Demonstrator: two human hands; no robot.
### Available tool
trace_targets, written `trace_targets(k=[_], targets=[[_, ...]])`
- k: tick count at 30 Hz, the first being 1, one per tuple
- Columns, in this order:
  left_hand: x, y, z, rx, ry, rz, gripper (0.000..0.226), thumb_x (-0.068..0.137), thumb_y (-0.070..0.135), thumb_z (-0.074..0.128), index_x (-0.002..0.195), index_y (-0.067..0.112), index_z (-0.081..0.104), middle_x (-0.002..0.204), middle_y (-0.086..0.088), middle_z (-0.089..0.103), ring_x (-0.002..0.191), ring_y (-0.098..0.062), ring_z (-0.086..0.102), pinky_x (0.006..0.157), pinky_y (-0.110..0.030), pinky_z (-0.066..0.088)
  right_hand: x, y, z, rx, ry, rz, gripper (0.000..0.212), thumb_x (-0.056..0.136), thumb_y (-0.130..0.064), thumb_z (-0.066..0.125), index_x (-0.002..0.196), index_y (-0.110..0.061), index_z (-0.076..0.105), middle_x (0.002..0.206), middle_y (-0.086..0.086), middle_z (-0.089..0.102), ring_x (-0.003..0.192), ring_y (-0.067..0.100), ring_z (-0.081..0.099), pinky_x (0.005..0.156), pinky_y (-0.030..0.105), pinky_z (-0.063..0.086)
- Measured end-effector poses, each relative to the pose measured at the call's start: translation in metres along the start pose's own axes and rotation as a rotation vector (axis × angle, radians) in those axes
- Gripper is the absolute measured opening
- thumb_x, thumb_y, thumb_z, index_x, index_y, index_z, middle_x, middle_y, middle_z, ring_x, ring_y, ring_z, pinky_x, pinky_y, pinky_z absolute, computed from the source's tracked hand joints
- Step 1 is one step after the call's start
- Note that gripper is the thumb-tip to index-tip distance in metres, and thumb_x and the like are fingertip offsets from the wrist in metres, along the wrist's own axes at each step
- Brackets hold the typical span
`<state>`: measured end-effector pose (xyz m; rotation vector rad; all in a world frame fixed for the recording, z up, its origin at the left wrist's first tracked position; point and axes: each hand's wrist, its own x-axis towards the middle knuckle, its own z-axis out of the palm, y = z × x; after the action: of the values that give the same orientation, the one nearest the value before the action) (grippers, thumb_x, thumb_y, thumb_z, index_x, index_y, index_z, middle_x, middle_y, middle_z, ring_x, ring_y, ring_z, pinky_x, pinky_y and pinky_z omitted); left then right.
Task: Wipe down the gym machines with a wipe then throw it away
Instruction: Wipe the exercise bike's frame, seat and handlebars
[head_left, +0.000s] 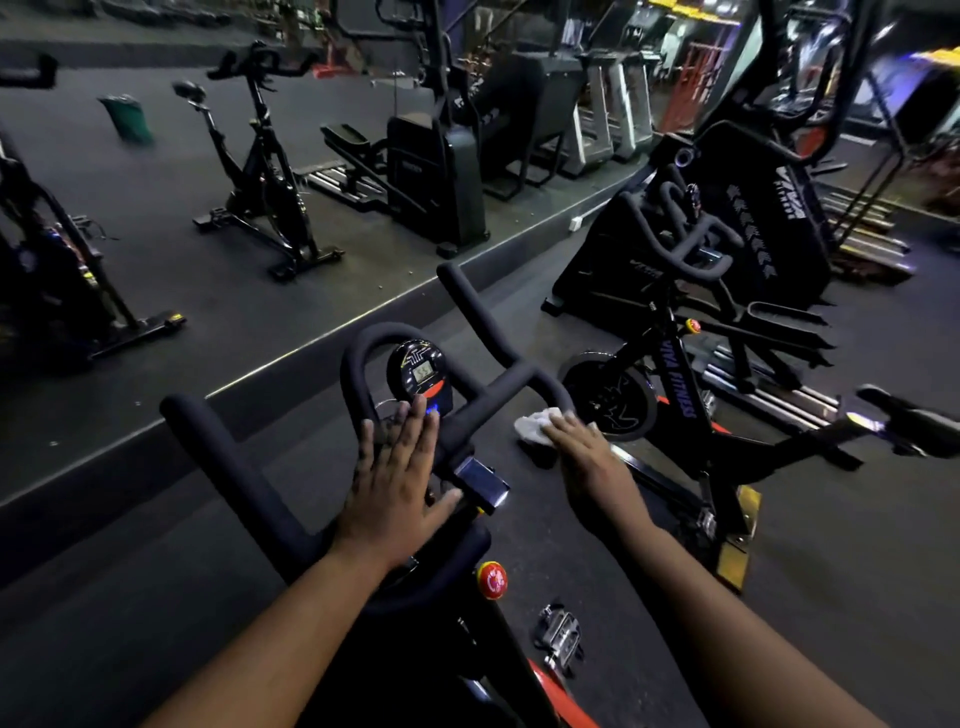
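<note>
A black spin bike stands right in front of me, its padded handlebars (249, 467) spreading left and right around a small round console (422, 370). My left hand (397, 478) lies flat with straight fingers over the middle of the bars, fingertips just below the console. My right hand (582, 452) holds a crumpled white wipe (535, 423) against the right end of the handlebar; its fingers curve over the wipe. A red knob (492, 580) sits on the frame below the bars.
A second spin bike (670, 374) stands close on my right, its saddle (914, 421) at the right edge. A wall mirror ahead reflects bikes and steppers. A green bin (127, 118) shows in the reflection at upper left. A pedal (561, 634) hangs below.
</note>
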<state>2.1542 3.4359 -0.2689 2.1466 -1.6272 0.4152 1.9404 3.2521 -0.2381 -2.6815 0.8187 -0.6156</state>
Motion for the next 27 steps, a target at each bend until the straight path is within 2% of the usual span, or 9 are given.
trace_targets(k=[2,5,7,10,13,17,23,25,27], targets=[[0.006,0.019,0.006,-0.014,-0.028,0.061,0.099,0.088,0.064,0.048,0.162,0.006,0.018,0.171,-0.012,0.009,0.158,-0.028,0.012,0.125,-0.053,0.007,0.000,0.012,0.013,0.032,-0.166,0.001,0.054,0.095,-0.015,0.038,0.148,-0.013,0.050,0.157,0.007,0.043,0.150,0.024,0.032,0.123,0.048,0.021],[0.016,0.042,0.018,0.002,-0.110,0.127,0.095,0.090,0.064,0.045,0.162,0.006,0.019,0.171,-0.012,0.011,0.157,-0.028,0.015,0.125,-0.049,0.009,0.000,0.033,0.021,0.062,-0.219,-0.030,0.061,0.102,-0.051,0.038,0.155,-0.021,0.038,0.163,-0.002,0.033,0.153,0.010,0.017,0.123,0.042,0.015],[0.029,0.050,0.025,0.016,-0.180,0.108,0.097,0.090,0.067,0.043,0.162,0.007,0.018,0.171,-0.012,0.010,0.158,-0.027,0.012,0.125,-0.047,0.007,0.016,0.046,0.019,0.033,-0.260,-0.020,0.083,0.093,-0.079,0.026,0.154,-0.025,0.039,0.158,-0.003,0.039,0.151,0.010,0.022,0.120,0.046,0.016],[0.053,0.051,0.031,0.102,-0.283,0.078,0.099,0.088,0.070,0.039,0.161,0.004,0.023,0.169,-0.014,0.017,0.156,-0.028,0.020,0.123,-0.046,0.009,0.055,0.061,0.019,-0.103,-0.354,-0.094,0.101,0.078,-0.095,0.010,0.133,-0.028,0.061,0.134,-0.002,0.059,0.137,0.020,0.044,0.114,0.053,0.024],[0.070,0.044,0.037,0.222,-0.346,0.103,0.101,0.084,0.070,0.035,0.158,0.002,0.029,0.167,-0.017,0.023,0.153,-0.030,0.029,0.123,-0.046,0.012,0.060,0.074,0.027,-0.064,-0.318,-0.149,0.094,0.079,-0.095,0.021,0.125,-0.026,0.065,0.125,-0.002,0.061,0.131,0.023,0.047,0.113,0.061,0.028],[0.071,0.040,0.052,0.361,-0.310,0.108,0.099,0.087,0.070,0.027,0.158,0.001,0.028,0.166,-0.017,0.025,0.155,-0.029,0.024,0.125,-0.047,0.008,0.010,0.084,0.044,0.117,-0.179,-0.106,0.104,0.079,-0.087,0.042,0.157,-0.019,0.033,0.164,-0.001,0.030,0.155,0.015,0.013,0.122,0.057,0.012],[0.088,0.042,0.055,0.520,-0.327,0.081,0.095,0.092,0.069,0.013,0.159,0.002,0.020,0.167,-0.018,0.021,0.157,-0.029,0.015,0.127,-0.054,0.000,0.083,0.108,0.029,0.221,-0.394,0.023,0.120,0.070,-0.099,0.019,0.161,-0.020,0.020,0.170,-0.001,0.004,0.156,0.015,-0.005,0.120,0.062,0.009],[0.086,0.041,0.055,0.506,-0.295,0.099,0.091,0.096,0.066,0.021,0.158,0.000,0.029,0.165,-0.019,0.028,0.155,-0.030,0.023,0.127,-0.054,0.006,0.102,0.110,0.028,0.246,-0.452,0.002,0.114,0.077,-0.094,0.024,0.161,-0.016,0.020,0.170,0.004,-0.001,0.155,0.020,-0.009,0.125,0.054,0.007],[0.084,0.040,0.057,0.503,-0.259,0.116,0.089,0.097,0.065,0.025,0.156,-0.001,0.033,0.164,-0.020,0.031,0.154,-0.031,0.027,0.127,-0.054,0.008,0.099,0.105,0.029,0.270,-0.425,0.012,0.089,0.095,-0.068,0.042,0.159,-0.009,0.023,0.169,0.010,0.002,0.155,0.020,-0.007,0.127,0.036,0.000]])
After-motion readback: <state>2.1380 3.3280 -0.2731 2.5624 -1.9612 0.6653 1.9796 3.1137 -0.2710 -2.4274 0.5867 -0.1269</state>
